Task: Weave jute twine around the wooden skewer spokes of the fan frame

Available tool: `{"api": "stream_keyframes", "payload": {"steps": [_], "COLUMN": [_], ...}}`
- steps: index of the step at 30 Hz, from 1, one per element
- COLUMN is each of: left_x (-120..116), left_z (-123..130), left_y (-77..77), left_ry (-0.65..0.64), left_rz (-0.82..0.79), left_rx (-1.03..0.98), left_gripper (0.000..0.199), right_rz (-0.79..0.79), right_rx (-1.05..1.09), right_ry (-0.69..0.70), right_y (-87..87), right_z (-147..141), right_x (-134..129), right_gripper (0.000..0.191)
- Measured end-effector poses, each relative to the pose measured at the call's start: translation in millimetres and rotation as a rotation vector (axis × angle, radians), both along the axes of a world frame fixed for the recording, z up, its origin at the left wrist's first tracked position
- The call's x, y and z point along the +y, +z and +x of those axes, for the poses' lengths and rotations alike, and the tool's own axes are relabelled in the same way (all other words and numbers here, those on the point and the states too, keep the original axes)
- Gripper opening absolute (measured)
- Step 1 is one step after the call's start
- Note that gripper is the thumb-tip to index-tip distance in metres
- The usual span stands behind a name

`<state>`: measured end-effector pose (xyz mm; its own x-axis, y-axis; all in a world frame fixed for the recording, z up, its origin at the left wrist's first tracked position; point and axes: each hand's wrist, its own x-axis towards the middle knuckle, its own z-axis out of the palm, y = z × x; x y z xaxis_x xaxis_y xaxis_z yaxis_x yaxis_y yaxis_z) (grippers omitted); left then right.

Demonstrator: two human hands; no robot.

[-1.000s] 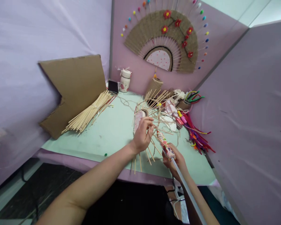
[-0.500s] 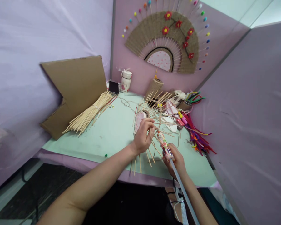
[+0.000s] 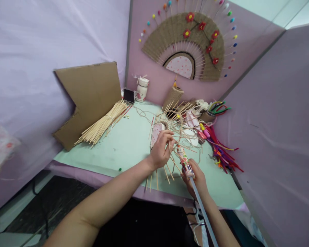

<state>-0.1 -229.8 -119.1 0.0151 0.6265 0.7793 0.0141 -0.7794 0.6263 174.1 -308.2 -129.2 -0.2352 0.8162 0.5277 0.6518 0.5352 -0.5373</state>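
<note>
Tabletop, pale green beneath splayed sticks, between lilac walls.

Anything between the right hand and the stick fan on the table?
Yes: the patterned glue gun, held in the right hand, its nozzle toward the stick fan. The left hand is at the fan, left of the nozzle. Nozzle contact with the fan: can't tell.

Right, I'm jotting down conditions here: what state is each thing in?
Glue gun: held in right hand, glue stick protruding
Splayed sticks: fanned out
Stick bundle: gathered together
Bottle: upright, lid on
Twine roll: standing on end
Cardboard: cut, propped up
Wall fan: spread open, decorated
</note>
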Motion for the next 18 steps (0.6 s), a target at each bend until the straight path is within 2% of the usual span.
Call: {"api": "stream_keyframes", "payload": {"steps": [18], "left_x": [0.7], "left_z": [-0.6], "left_y": [-3.5], "left_ry": [-0.018], "left_rz": [-0.033], "left_rx": [-0.003], "left_gripper": [0.013], "right_rz": [-0.052], "right_rx": [0.008], "right_ry": [-0.054], "right_y": [1.8], "right_z": [-1.1], "right_x": [-3.9], "right_gripper": [0.011]}}
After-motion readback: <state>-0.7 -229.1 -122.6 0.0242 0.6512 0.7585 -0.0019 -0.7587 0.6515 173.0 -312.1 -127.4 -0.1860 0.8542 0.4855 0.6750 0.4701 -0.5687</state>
